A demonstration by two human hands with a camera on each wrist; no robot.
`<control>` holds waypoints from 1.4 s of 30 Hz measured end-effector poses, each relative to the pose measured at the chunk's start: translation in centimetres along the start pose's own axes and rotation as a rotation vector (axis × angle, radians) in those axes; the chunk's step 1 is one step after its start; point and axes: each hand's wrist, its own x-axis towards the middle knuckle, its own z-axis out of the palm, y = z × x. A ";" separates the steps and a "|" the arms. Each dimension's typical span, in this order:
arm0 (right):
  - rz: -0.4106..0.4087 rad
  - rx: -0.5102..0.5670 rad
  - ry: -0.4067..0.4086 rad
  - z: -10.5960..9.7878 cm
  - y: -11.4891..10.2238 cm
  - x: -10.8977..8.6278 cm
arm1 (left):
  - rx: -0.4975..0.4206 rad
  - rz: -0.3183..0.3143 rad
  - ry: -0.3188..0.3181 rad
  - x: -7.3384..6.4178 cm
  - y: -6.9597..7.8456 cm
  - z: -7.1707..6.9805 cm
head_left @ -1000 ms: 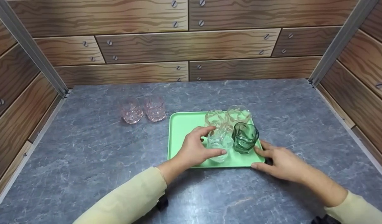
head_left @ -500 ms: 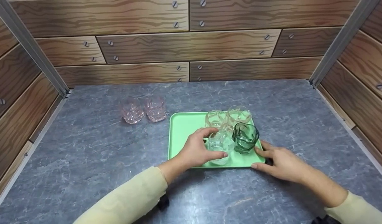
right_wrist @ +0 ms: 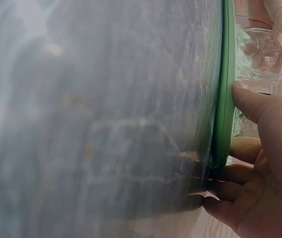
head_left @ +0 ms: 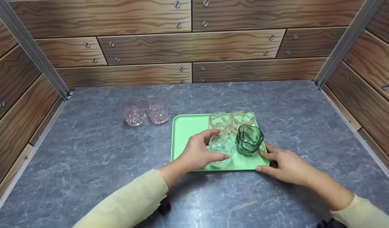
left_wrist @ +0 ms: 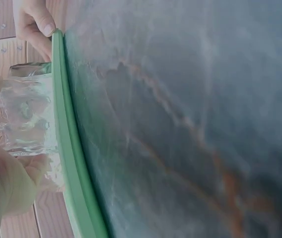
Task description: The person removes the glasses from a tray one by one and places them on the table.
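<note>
My left hand (head_left: 197,153) holds a clear drinking glass (head_left: 220,148) upright at the front of a green tray (head_left: 186,125), thumb on its near side and fingers on its far side. In the left wrist view, the clear glass (left_wrist: 24,116) stands at the tray's rim. Just right of it is a dark green glass (head_left: 249,142). Behind them, at the tray's back right, are two pale amber glasses, one left (head_left: 220,121) and one right (head_left: 243,117). My right hand (head_left: 289,166) grips the tray's front right corner, its thumb on the front rim (right_wrist: 225,94).
Two pink glasses, one left (head_left: 134,113) and one right (head_left: 158,110), stand on the grey marbled tabletop (head_left: 112,152), left of the tray's back. Wood-patterned walls (head_left: 143,74) with metal corner posts enclose the back and sides.
The clear glass has shifted slightly toward the front and left with my left hand. The dark green glass has moved very slightly left. My right hand stays at the tray's corner.
</note>
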 end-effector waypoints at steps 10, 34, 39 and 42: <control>0.004 -0.010 -0.002 -0.1 -0.1 0.0 | -0.103 0.003 0.051 0.0 1.2 -3.9; 0.006 0.002 -0.016 -0.2 -0.2 0.2 | -0.020 -0.056 0.337 -2.1 0.0 -16.2; 0.003 -0.002 -0.019 -0.2 -0.2 0.2 | -0.036 -0.048 0.361 -2.2 -1.1 -16.8; 0.001 0.000 -0.018 -0.2 -0.2 0.2 | -0.036 -0.046 0.370 -2.2 -1.7 -16.9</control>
